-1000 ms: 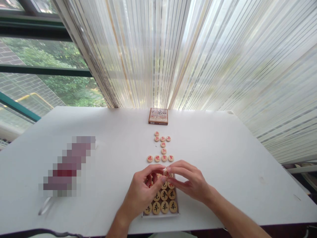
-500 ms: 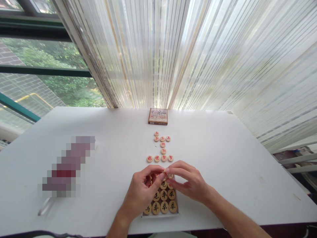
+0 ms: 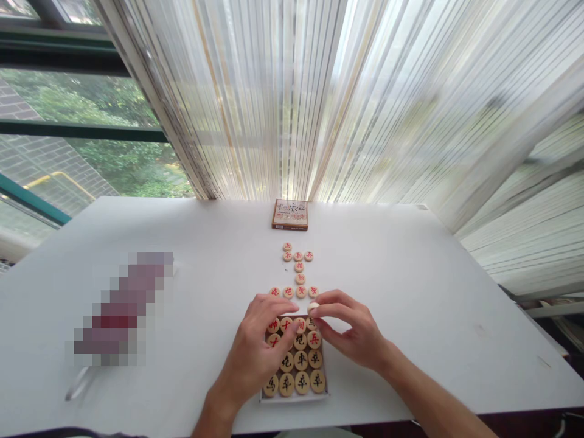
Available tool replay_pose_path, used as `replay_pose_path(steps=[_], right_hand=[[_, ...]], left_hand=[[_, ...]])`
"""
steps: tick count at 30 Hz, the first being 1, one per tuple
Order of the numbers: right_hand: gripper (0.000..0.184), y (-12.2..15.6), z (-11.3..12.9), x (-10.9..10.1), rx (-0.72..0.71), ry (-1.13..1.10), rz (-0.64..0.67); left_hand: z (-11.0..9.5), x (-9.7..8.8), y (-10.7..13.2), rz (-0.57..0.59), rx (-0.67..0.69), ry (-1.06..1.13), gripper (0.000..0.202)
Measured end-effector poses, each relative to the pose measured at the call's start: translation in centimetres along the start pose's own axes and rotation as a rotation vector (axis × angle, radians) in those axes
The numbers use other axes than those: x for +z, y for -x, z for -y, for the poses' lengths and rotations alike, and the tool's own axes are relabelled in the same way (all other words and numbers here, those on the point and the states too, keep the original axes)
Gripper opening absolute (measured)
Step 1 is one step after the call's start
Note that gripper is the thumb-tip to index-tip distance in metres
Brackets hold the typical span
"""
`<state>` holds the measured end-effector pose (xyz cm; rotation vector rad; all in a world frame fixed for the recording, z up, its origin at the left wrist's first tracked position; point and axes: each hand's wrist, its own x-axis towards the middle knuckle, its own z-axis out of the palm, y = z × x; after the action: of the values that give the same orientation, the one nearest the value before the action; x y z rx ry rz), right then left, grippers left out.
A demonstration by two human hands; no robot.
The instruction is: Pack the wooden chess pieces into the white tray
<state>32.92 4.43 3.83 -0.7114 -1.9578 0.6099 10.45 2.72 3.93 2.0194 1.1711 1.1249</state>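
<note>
The right hand is pinching a single xiangqi piece between thumb and fingertips, just past the far right corner of a shallow box. The piece is showing a pale surface, and its character cannot be made out. The left hand is arching over the left part of the box, its thumb and fingers standing wide apart with a gap between them; its thumb is covering part of a red-marked piece, though whether it is touching cannot be told.

Inside the box, round wooden pieces are lying in rows, black-marked ones filling the visible part of the near two rows and red ones mixing with black in the far two. The left hand is hiding some of them.

Beyond the hands, ten red-marked pieces are lying on the white counter: four are forming the nearest row, two are following one behind the other, three are sitting side by side, and one is resting behind the leftmost of these. Farther back, a printed xiangqi carton is lying near the string curtain. A pixelated object is occupying the left side.
</note>
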Motion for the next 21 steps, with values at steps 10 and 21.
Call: replay_pose_path(steps=[10, 21], right_hand=[[0.038, 0.14, -0.29, -0.22, 0.013, 0.062, 0.001], [0.025, 0.01, -0.67, 0.19, 0.08, 0.066, -0.034]], left_hand=[[0.59, 0.6, 0.13, 0.12, 0.117, -0.213, 0.022], [0.75, 0.76, 0.21, 0.157, 0.097, -0.243, 0.018]])
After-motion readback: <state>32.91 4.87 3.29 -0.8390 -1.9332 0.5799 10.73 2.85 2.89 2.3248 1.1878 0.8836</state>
